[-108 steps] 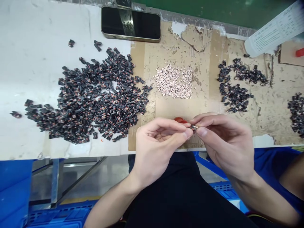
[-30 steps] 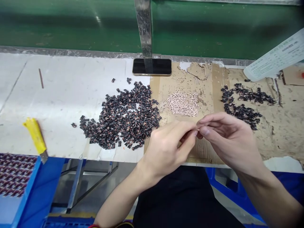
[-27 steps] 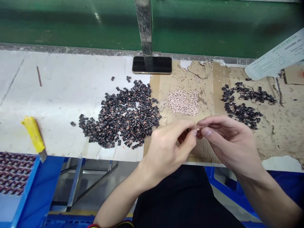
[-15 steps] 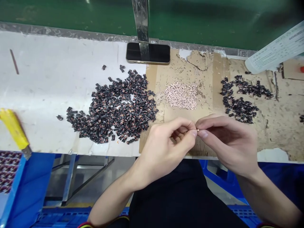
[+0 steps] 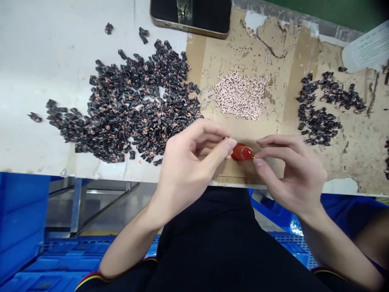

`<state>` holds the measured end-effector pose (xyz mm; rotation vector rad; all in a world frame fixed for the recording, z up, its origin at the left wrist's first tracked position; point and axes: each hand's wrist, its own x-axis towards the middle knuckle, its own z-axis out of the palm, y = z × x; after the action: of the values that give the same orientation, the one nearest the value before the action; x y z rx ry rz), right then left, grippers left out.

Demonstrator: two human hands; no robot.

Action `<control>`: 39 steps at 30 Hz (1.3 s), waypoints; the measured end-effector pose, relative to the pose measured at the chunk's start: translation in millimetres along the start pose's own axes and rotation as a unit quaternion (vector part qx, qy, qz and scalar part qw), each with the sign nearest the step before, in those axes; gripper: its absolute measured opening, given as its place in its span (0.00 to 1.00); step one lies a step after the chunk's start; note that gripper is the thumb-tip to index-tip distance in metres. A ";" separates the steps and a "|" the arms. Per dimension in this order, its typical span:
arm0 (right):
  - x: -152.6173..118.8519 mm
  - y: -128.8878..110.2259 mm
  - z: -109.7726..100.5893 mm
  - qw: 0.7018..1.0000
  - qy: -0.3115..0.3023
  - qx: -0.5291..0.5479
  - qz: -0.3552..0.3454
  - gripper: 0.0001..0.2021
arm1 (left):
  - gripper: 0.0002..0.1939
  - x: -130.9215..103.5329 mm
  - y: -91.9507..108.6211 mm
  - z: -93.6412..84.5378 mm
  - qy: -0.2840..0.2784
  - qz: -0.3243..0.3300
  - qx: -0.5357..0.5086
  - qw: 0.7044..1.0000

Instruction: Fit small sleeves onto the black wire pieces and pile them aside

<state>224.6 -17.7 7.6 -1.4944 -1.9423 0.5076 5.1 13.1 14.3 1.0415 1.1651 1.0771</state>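
Observation:
My left hand (image 5: 191, 168) is closed in a pinch beside a small red cap-like cup (image 5: 242, 152) on the cardboard. A tiny bit shows at its fingertips, but what it is I cannot make out. From the other side, my right hand (image 5: 291, 172) pinches a tiny copper-coloured piece (image 5: 254, 158) between thumb and index finger, at the rim of the red cup. Beyond the hands lies a patch of tiny pinkish copper pieces (image 5: 240, 95). A large heap of small black parts with coppery ends (image 5: 130, 105) spreads to the left.
A phone (image 5: 191, 18) lies at the back. More dark parts (image 5: 319, 113) are grouped on the right, near a white printed container (image 5: 367, 48). The table's front edge runs just below my hands. Blue crates (image 5: 22, 219) stand below at the left.
My hands have moved apart, uncovering the red cup between them. Before, their fingertips met around a tiny copper-coloured piece. The view has shifted closer and down.

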 end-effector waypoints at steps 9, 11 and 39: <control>0.0 2.5 2.0 0.994 -0.002 -0.081 -0.069 0.08 | 0.05 -1.7 1.0 -5.2 0.037 0.041 0.062 0.997; 0.5 -0.7 -0.1 0.999 0.012 -0.030 -0.043 0.09 | 0.06 -3.1 0.6 -4.4 0.034 0.038 0.059 0.997; 2.3 -27.7 -0.1 0.934 0.031 0.326 0.140 0.09 | 0.08 -15.5 -0.5 20.9 -0.102 -0.053 -0.094 0.989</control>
<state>204.5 -23.3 26.0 -1.3125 -1.3119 1.0939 24.7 -3.4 18.6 0.9097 0.9248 0.9525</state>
